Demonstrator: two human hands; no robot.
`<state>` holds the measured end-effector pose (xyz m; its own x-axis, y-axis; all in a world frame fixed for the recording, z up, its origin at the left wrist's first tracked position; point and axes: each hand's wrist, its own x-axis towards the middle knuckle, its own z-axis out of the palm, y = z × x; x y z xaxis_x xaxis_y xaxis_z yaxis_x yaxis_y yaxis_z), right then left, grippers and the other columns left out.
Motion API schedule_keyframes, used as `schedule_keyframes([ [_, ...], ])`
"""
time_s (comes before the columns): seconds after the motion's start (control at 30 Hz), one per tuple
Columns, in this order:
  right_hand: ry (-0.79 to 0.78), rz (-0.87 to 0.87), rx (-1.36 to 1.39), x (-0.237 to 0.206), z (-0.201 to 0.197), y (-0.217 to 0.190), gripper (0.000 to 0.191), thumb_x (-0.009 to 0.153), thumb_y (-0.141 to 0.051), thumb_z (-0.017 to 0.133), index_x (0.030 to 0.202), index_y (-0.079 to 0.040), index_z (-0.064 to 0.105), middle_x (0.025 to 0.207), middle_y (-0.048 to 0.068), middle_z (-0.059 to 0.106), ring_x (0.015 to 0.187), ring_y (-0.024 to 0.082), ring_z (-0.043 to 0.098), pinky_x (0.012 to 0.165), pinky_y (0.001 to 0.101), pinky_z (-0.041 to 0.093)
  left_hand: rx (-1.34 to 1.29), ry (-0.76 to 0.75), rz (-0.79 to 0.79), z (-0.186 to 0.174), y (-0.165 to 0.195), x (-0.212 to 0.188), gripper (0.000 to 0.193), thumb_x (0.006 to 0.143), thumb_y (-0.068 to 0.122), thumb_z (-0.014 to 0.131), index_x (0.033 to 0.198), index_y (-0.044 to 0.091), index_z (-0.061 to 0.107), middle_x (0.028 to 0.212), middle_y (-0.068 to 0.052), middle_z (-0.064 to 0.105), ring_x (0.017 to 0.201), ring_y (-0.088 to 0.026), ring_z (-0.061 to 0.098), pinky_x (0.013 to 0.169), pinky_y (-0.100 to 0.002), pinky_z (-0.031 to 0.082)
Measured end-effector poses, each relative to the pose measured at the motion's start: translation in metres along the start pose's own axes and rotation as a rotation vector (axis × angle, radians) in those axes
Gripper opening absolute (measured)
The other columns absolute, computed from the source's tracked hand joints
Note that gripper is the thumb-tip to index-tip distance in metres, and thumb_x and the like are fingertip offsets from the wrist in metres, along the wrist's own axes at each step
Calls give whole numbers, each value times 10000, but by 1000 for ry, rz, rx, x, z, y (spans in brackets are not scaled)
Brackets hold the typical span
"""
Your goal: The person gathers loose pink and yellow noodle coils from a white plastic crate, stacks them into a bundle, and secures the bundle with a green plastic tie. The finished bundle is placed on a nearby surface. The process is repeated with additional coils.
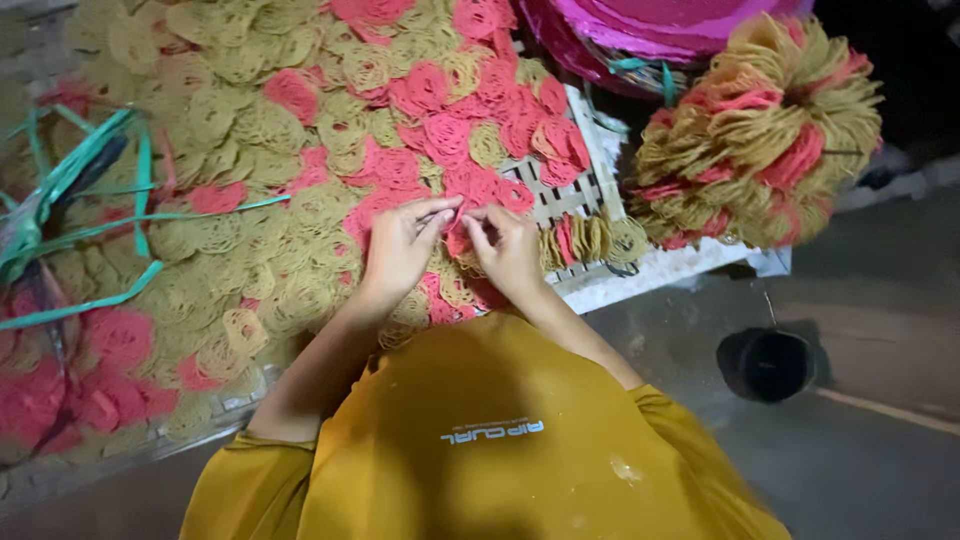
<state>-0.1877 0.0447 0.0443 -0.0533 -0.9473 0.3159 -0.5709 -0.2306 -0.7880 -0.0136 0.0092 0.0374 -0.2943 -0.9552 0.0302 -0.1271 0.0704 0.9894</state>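
hundreds of thin, lacy discs in yellow (pixel 260 130) and pink (pixel 440 130) are spread in overlapping layers over a flat tray, reaching far out to the left of and beyond the grip. a white slatted rack (pixel 590 200) is seen just to the right of the grip, with a few folded discs lying on it. a large bundle of stacked yellow and pink discs (pixel 760 135) is set further right of the grip, well apart from it. green plastic straps (pixel 80 190) are laid across the discs far to the left. a dark round tub (pixel 766 364) is stood on the floor, nearer than the grip and to its right. one small pink disc (pixel 460 240) is pinched between both hands: the left hand (pixel 400 250) is closed on it from the left with thumb and forefinger, and the right hand (pixel 510 250) is closed on it from the right.
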Motion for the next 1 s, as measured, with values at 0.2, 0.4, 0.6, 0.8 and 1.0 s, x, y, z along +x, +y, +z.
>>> schedule_keyframes([
  [0.2,151,5,35,1,-33,0,214,995,-27,602,1188,-20,694,1075,132,671,926,256,684,814,341,550,340,44,28,4,42,2,202,932,65,713,1081,151,819,901,-66,784,703,-151,681,632,-284,539],
  [0.4,-123,-116,-56,-4,-30,3,105,956,-77,669,1033,-9,686,1037,129,678,1020,318,635,968,394,461,179,3,361,7,53,1,225,981,53,699,1191,132,720,1053,-63,760,934,-194,765,836,-291,599],
  [0.6,-111,120,227,-11,-12,12,142,987,-37,654,1058,-25,776,898,74,716,822,159,659,747,287,519,718,108,159,-68,15,16,431,921,124,741,1342,135,649,1267,-171,666,1153,-338,634,974,-446,514],
  [0.8,-70,148,413,-15,0,15,126,969,0,693,1078,28,750,953,76,741,841,94,695,764,229,547,932,227,-25,-100,-20,12,485,880,216,802,1318,99,630,1335,-161,563,1287,-366,511,1108,-498,404],
  [1.0,-141,171,392,-16,5,7,167,974,7,673,1114,22,764,965,75,756,860,92,705,798,231,565,974,301,171,-107,-7,59,815,730,210,836,1413,-81,499,1447,-261,458,1291,-435,462,1072,-500,405],
])
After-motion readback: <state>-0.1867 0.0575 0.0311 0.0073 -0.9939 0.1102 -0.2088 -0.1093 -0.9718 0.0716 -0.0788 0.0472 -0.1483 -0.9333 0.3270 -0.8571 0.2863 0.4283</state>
